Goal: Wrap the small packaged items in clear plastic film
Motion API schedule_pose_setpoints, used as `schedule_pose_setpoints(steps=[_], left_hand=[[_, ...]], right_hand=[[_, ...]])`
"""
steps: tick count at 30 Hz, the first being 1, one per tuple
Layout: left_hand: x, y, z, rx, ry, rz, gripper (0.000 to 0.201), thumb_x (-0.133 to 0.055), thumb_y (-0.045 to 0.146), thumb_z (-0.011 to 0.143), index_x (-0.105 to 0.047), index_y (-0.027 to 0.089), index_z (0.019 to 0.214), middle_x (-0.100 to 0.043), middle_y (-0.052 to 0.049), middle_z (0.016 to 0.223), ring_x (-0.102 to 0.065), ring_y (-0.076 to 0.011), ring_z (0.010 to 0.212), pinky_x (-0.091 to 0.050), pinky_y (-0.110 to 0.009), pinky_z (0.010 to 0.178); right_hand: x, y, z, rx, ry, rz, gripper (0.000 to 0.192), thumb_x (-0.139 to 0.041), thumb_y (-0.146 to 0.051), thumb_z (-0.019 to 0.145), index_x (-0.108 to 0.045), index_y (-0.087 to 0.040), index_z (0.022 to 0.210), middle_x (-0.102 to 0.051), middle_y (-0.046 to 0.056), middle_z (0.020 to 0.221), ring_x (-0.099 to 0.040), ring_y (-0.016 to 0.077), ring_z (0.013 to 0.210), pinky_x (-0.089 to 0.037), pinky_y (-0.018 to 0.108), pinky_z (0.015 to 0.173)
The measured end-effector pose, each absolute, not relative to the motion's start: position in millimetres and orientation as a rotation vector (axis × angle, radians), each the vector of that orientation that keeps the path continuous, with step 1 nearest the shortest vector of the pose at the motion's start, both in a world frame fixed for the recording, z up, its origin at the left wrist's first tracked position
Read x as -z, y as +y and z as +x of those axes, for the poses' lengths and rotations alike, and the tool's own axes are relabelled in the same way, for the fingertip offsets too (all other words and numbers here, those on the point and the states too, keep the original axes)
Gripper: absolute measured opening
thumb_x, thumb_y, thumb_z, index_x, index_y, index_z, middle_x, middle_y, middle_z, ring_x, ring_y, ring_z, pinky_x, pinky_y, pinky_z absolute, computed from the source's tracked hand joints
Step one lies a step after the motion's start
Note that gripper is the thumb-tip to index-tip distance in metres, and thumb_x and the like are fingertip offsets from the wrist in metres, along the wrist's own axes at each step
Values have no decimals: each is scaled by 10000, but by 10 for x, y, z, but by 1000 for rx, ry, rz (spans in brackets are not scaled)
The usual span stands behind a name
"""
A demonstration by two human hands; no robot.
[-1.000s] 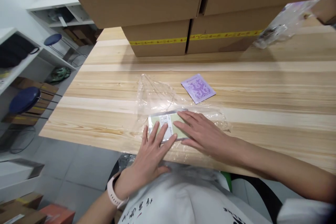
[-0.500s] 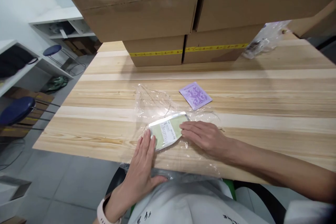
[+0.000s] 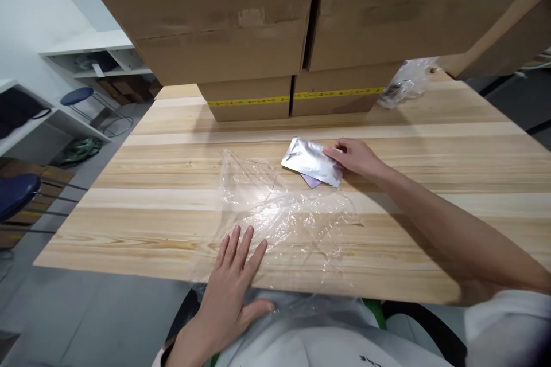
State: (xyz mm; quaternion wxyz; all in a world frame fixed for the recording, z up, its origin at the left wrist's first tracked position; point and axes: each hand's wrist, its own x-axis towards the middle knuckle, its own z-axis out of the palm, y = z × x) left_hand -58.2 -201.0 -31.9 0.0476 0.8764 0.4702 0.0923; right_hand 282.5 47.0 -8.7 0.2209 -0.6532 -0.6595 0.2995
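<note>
Over the purple sachet (image 3: 312,180), right hand (image 3: 355,156) grips silver pouch (image 3: 310,160).

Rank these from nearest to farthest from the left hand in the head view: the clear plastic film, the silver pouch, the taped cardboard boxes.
From the left hand:
1. clear plastic film, under its fingertips at the table's near edge.
2. silver pouch, mid-table, held by the right hand.
3. taped cardboard boxes, at the table's far side.

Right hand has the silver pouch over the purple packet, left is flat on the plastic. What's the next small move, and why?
Probably lower the silver pouch flat and let go. The right hand pinches its right edge, and the pouch already lies across the purple packet, hiding most of it. The left hand pins the clear plastic film near the table edge.
</note>
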Motion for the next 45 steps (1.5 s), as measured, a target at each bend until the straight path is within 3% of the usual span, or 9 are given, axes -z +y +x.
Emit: schedule_pose_setpoints(steps=[3, 5, 10, 15, 20, 25, 33, 38, 45], left_hand=[[318, -2006, -573, -286, 1435, 2686, 874, -438, 683, 972, -176, 202, 1653, -141, -155, 1720, -78, -427, 1583, -211, -611, 1221], [318, -2001, -574, -292, 1429, 2702, 848, -427, 662, 986, -187, 194, 1651, -148, -157, 1718, -79, -425, 1583, -205, -608, 1222], [327, -1984, -591, -303, 1442, 2719, 727, -389, 558, 1039, -206, 203, 1646, -176, -138, 1715, -87, -387, 1590, -200, -574, 1237], [328, -1975, -619, -351, 1459, 2683, 580, -326, 371, 1091, -207, 242, 1644, -243, -86, 1704, -129, -316, 1596, -206, -529, 1261], [313, -1966, -637, -384, 1485, 2648, 606, -421, 301, 1072, -215, 272, 1641, -327, -61, 1675, -201, -280, 1584, -268, -502, 1259], [317, -1944, -624, -405, 1504, 2633, 644, -492, 296, 1044, -239, 290, 1636, -350, -63, 1663, -237, -299, 1572, -316, -526, 1237], [363, -1905, -586, -414, 1533, 2641, 672, -529, 291, 1024, -246, 316, 1633, -341, -62, 1666, -248, -312, 1569, -351, -548, 1220], [345, -1892, -608, -382, 1536, 2663, 669, -544, 281, 1019, -265, 328, 1625, -390, -65, 1642, -287, -303, 1556, -417, -523, 1184], [325, -1859, -562, -427, 1434, 2672, 582, -539, 289, 1025, -371, 317, 1581, -429, -70, 1620, -401, -267, 1506, -396, -505, 1200]], right_hand=[[43, 488, 2707, -686, -2056, -1852, 640, -739, -647, 760, -640, -224, 1231, -690, 135, 1199, -639, 339, 1040, -508, 469, 826], [-30, 504, 2609, -681, -2195, -1810, 771, -803, -604, 697, -580, -241, 1340, -667, 130, 1275, -619, 361, 1113, -499, 468, 859], [-116, 683, 2478, -1025, -2271, -1760, 604, -898, -457, 606, -646, -221, 1101, -727, 101, 1100, -664, 300, 951, -507, 375, 744], [-24, 710, 2612, -1551, -1888, -1584, 372, -895, -347, 621, -690, -205, 897, -757, 78, 978, -682, 240, 852, -526, 323, 696], [26, 568, 3067, -1610, -1378, -1338, 461, -882, -520, 641, -722, -189, 919, -758, 100, 968, -684, 229, 818, -558, 365, 732], [-45, 407, 3443, -1552, -1218, -1176, 481, -889, -616, 602, -639, -213, 682, -626, 4, 610, -613, 180, 612, -523, 320, 604], [30, -40, 2778, -2063, -1583, -868, 459, -867, -421, 752, -716, -151, 1091, -743, 97, 1068, -702, 186, 913, -555, 284, 772], [121, -155, 2582, -2177, -1614, -795, 354, -875, -381, 754, -679, -130, 908, -727, 44, 900, -676, 125, 777, -513, 214, 673], [4, -118, 3103, -1829, -1296, -1066, 436, -878, -389, 726, -691, -153, 1041, -755, 91, 941, -711, 179, 764, -548, 268, 640]])
